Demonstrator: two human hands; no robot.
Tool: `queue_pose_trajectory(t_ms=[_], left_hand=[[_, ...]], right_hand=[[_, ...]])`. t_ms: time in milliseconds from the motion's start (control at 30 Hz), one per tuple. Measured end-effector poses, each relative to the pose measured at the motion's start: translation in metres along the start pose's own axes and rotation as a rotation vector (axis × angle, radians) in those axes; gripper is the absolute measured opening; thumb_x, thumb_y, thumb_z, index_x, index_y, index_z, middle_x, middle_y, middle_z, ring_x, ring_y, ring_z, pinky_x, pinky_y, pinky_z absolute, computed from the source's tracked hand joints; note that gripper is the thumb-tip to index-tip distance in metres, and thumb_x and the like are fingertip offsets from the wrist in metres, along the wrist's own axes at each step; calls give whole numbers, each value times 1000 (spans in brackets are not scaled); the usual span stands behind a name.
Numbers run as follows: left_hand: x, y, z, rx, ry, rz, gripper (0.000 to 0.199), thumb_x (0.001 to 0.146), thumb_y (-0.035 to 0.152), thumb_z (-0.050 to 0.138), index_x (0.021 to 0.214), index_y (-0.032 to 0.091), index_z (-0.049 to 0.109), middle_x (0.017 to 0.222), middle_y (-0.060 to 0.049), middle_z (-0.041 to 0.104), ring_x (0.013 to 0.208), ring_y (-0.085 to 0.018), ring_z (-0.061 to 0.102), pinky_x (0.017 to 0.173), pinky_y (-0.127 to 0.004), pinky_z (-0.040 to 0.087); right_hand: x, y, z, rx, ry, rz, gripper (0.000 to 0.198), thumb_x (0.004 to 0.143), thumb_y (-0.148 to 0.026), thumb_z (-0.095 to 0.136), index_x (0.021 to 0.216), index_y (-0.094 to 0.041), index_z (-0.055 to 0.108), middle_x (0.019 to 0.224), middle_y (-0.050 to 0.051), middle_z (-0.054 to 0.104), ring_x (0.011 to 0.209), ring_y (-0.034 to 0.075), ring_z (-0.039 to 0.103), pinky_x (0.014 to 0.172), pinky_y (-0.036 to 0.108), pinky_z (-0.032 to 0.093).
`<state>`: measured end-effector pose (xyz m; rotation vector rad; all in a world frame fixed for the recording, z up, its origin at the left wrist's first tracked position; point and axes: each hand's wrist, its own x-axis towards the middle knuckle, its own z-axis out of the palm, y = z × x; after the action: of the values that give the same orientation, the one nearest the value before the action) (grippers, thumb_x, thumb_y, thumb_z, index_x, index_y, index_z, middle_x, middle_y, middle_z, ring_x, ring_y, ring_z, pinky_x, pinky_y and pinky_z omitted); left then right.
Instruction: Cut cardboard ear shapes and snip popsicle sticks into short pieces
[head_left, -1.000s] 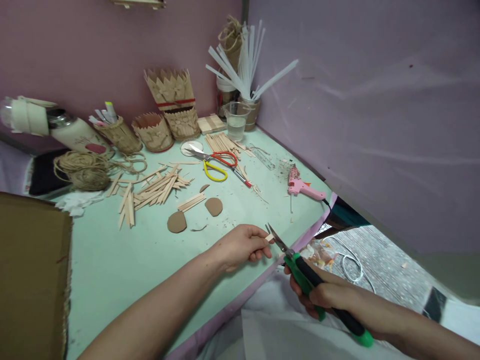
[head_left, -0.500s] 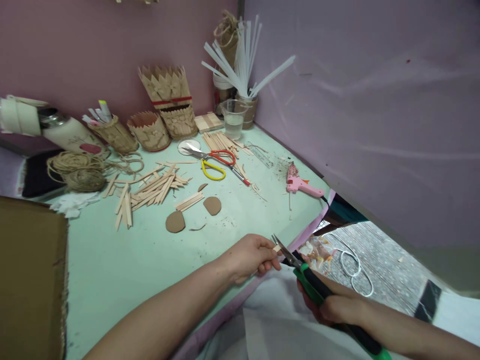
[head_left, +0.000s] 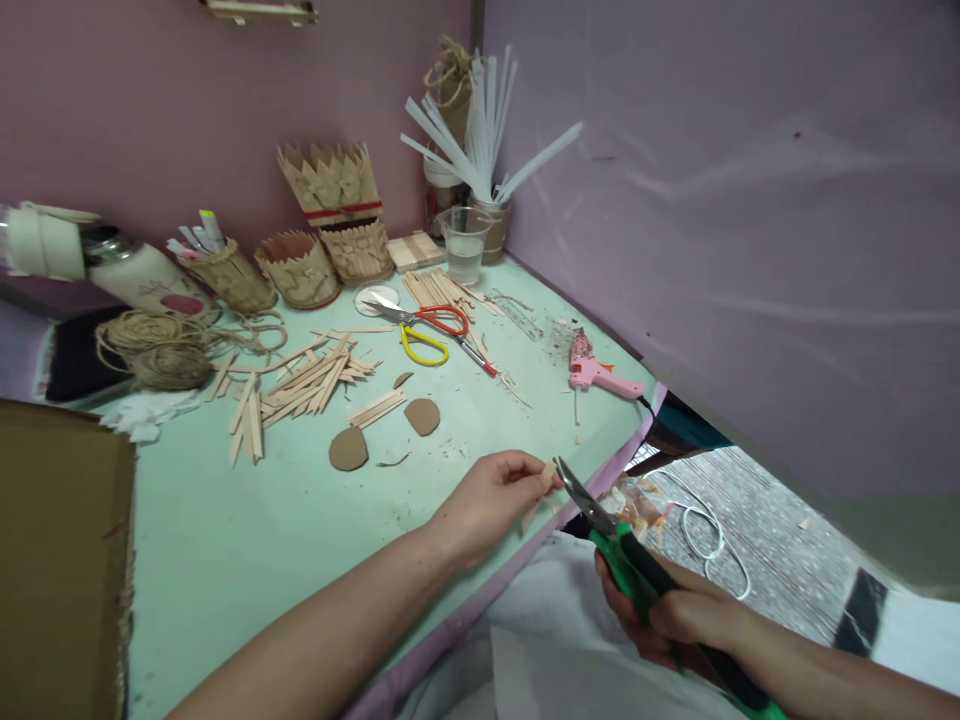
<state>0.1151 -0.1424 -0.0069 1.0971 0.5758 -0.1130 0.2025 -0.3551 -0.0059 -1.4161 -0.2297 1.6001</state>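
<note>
Near the table's front edge my left hand [head_left: 504,492] pinches a short wooden stick [head_left: 549,472] between thumb and fingers. My right hand [head_left: 667,610] is wrapped round the green and black handles of garden snips [head_left: 589,500]. Their blades point up and left, with the tips close beside the stick's end; whether they touch it I cannot tell. Past my left hand lie two brown cardboard discs [head_left: 349,449], each with a cut edge, and a small row of sticks [head_left: 377,408]. A loose pile of wooden sticks [head_left: 319,380] spreads farther left.
Scissors [head_left: 420,325] with red and yellow handles lie mid-table. A pink glue gun [head_left: 600,373] rests by the right edge. Twine [head_left: 161,345], stick-covered cups [head_left: 298,268] and a clear cup of liquid [head_left: 463,250] stand at the back. A cardboard box [head_left: 64,550] occupies the left.
My left hand has risen slightly and turned, so the stick now points upward. The snips' tips have shifted a little to the right, and their blades look closer together.
</note>
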Motion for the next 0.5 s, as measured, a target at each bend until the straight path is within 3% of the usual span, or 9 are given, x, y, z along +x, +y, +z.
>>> queue_pose_trajectory(t_ms=[100,200,367,500], left_hand=[[1,7,-6,-49,108,127,21,75,34,67,80,14,63,63,3,55,55,-6,45,57,-21,36],[4,13,-12,-207,200,165,17,73,27,69,78,15,59,67,2,55,58,-5,48,59,-19,40],[10,14,-23,-374,352,133,19,71,16,69,77,16,52,73,0,59,66,-7,59,71,-21,49],[12,11,-24,-405,372,117,16,74,10,64,76,17,50,73,0,58,66,-7,61,74,-21,52]], right_hand=[[15,-2,4,234,-35,46,36,53,-22,56,89,-21,51,72,-3,49,54,9,37,51,25,35],[28,1,7,329,-67,10,39,53,-19,58,91,-22,49,73,-3,51,55,10,39,50,24,34],[38,1,11,343,-106,-101,45,54,-26,66,95,-22,48,75,-2,51,55,10,42,49,25,35],[41,-3,15,290,-79,-147,45,54,-29,68,93,-22,47,79,-1,52,58,11,43,51,27,36]])
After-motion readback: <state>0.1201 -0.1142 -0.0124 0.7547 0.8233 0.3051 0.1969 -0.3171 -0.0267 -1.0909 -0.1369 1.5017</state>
